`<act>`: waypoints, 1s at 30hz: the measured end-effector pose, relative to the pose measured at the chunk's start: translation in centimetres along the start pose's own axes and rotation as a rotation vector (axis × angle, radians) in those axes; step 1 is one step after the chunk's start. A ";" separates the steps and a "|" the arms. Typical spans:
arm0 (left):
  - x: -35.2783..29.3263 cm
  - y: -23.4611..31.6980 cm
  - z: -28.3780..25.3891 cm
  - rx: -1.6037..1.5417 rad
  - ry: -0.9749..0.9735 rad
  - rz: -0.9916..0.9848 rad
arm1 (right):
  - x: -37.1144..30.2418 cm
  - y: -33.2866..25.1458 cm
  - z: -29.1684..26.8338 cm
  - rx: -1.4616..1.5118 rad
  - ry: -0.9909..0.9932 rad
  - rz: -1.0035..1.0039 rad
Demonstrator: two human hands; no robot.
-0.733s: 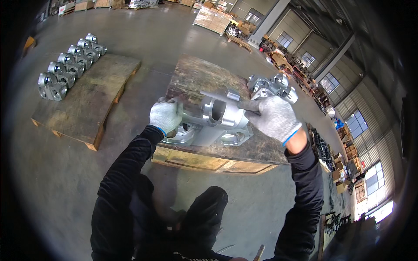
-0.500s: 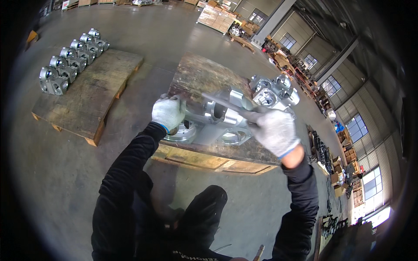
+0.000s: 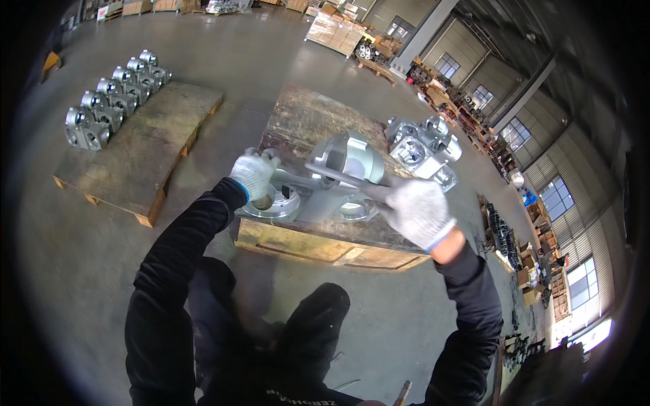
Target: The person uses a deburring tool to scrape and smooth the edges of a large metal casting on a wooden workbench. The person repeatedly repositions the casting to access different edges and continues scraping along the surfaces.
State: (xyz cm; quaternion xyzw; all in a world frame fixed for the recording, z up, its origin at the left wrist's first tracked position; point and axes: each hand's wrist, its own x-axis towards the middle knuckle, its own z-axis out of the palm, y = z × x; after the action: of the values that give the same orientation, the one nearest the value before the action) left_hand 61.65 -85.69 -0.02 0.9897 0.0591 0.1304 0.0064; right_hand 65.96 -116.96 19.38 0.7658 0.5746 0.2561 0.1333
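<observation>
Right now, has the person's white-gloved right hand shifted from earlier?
Yes, the right hand has shifted toward the near edge of the brown wooden platform below it.

Pale printed capital letters (image 3: 328, 402) stand on the person's dark top (image 3: 291, 386) at the lower edge of the view, in two short groups, part of them lost in the cloth's folds. A white-and-red panel (image 3: 103, 13) by the goods at the far upper left may carry print, and any marking on the stacked cartons (image 3: 334, 32) is likewise too small to read.
</observation>
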 end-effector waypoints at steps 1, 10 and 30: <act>-0.3 0.6 0.2 0.030 -0.021 -0.024 | -1.2 0.7 -0.1 0.023 -0.009 0.035; -2.5 2.9 1.0 -0.030 0.068 -0.065 | -5.6 0.1 3.3 0.051 0.117 -0.030; 7.7 9.8 -9.2 -0.620 0.318 -0.079 | -9.3 -2.2 12.0 -0.146 0.259 0.053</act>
State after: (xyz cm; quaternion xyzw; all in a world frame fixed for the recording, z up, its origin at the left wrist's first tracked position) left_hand 67.79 -94.53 11.10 0.9049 0.0550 0.2945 0.3024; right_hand 68.77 -124.07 6.08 0.7294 0.5466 0.3973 0.1063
